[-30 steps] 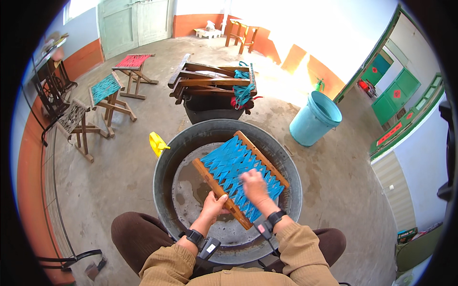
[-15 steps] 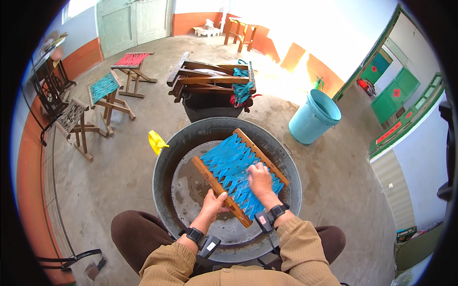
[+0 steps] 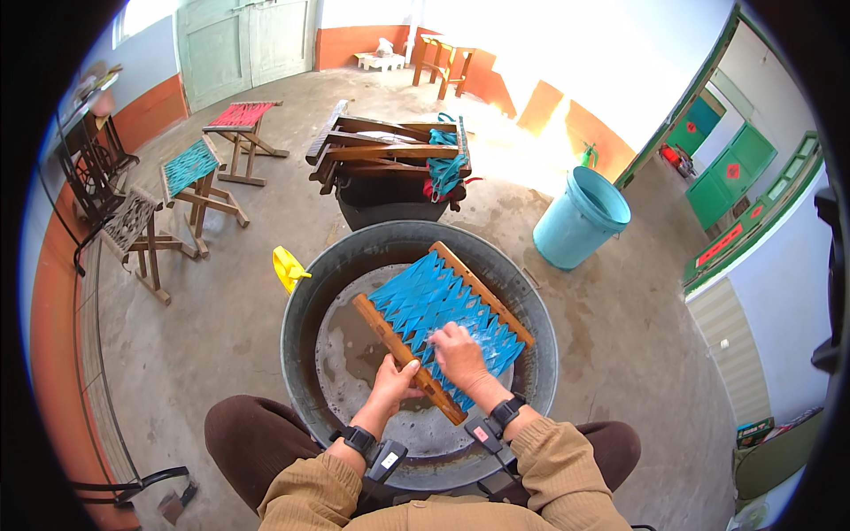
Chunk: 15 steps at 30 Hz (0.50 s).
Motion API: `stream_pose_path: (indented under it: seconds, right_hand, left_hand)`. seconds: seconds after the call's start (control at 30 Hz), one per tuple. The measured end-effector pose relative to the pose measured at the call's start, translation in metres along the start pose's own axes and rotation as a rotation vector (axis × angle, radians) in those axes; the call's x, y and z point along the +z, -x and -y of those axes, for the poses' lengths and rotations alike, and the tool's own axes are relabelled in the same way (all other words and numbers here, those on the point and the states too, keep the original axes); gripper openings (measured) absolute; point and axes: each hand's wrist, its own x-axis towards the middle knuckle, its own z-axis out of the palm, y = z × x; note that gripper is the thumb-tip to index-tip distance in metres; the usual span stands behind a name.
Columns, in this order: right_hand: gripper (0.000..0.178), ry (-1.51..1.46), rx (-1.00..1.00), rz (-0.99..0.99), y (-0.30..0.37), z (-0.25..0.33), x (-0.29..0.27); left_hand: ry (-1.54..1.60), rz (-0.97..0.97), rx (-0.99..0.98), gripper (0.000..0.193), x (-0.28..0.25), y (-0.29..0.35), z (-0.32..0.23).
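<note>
Head view: tub [image 3: 303, 354] beneath seat [image 3: 432, 301], bucket [image 3: 565, 232] nearby

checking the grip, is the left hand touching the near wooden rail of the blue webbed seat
Touching: the head view shows the left hand on the near wooden rail, its thumb laid over the wood.

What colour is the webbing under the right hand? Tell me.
The webbing is bright blue, best seen in the head view.

Right fingers [image 3: 444, 340] curled, forearms [image 3: 555, 449] forward
</note>
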Motion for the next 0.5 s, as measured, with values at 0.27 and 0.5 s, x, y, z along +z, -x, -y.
stream_pose_path:
  seconds: [0.27, 0.5]
  right_hand:
    - [0.024, 0.021, 0.093, -0.164, -0.0017, -0.0012, 0.0017]
    - [0.02, 0.248, 0.257, -0.125, -0.0053, -0.0031, 0.0013]
  left_hand:
    - [-0.042, -0.004, 0.004, 0.038, -0.0001, -0.0032, 0.0017]
    - [0.015, 0.018, -0.004, 0.038, -0.0005, -0.0029, 0.0008]
